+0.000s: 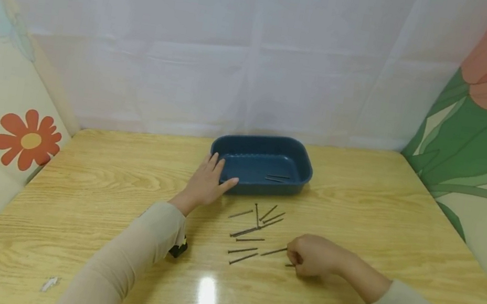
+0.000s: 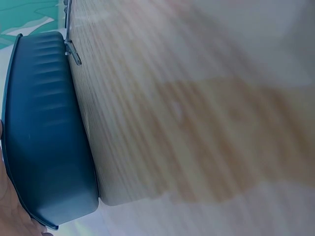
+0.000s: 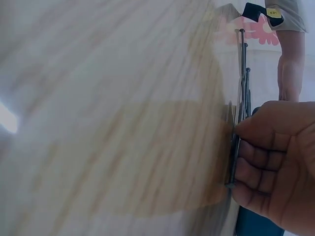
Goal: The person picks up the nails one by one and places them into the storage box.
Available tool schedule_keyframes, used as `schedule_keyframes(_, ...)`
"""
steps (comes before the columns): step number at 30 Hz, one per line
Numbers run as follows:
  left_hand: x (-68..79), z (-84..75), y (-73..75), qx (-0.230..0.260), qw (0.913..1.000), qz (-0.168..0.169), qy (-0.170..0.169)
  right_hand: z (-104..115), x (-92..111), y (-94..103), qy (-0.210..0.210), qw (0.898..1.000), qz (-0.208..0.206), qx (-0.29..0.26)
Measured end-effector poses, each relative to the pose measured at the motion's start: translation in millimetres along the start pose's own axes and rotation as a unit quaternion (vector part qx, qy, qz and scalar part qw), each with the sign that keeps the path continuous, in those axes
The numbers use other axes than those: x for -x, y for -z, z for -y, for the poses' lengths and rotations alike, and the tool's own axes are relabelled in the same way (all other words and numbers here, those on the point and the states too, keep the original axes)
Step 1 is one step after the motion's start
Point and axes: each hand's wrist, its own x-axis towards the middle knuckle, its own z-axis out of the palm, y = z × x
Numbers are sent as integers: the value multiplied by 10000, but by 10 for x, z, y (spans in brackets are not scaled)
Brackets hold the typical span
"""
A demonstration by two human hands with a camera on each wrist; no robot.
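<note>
My left hand [image 1: 204, 183] rests on the near left corner of a blue plastic tray [image 1: 256, 190], fingers extended at the rim and thumb spread along the front. In the left wrist view, part of that hand [image 2: 17, 211] shows beside the tray's ribbed wall [image 2: 44, 128]. My right hand [image 1: 315, 256] has its fingers curled down at the tabletop, gripping a dark nail [image 3: 234, 164] at the fingertips. Another nail [image 1: 274, 252] points left from beside that hand. Several loose nails [image 1: 243, 258] lie between the hands, in front of the tray.
Two nails [image 1: 276, 179] lie inside the tray at its right. The wooden table [image 1: 115, 179] meets a white cloth backdrop [image 1: 187, 84] behind the tray. Flower-printed panels [image 1: 30, 139] stand at both sides. A small white mark [image 1: 50, 284] is at the table's front left.
</note>
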Motion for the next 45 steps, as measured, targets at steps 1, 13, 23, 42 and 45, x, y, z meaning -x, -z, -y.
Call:
schedule_keyframes(1,1,0,-1,-13,10000,-2,-18,-5,-2,-1,37,10000,-22,0)
schedule_keyframes(13,0,-11,4,-51,10000,-53,-42,-78,-74,53,118,9987,-256,-427)
schedule_keyframes(23,-1,2,-2,-53,10000,-20,-45,-111,-199,252,332,9940,-872,-562)
schedule_keyframes(42,2,3,4,-45,9999,-53,-88,-249,-461,533,353,9867,-1496,-532)
schedule_keyframes(45,-1,11,-1,-27,10000,-39,-87,-261,-488,571,303,9860,-1573,-461)
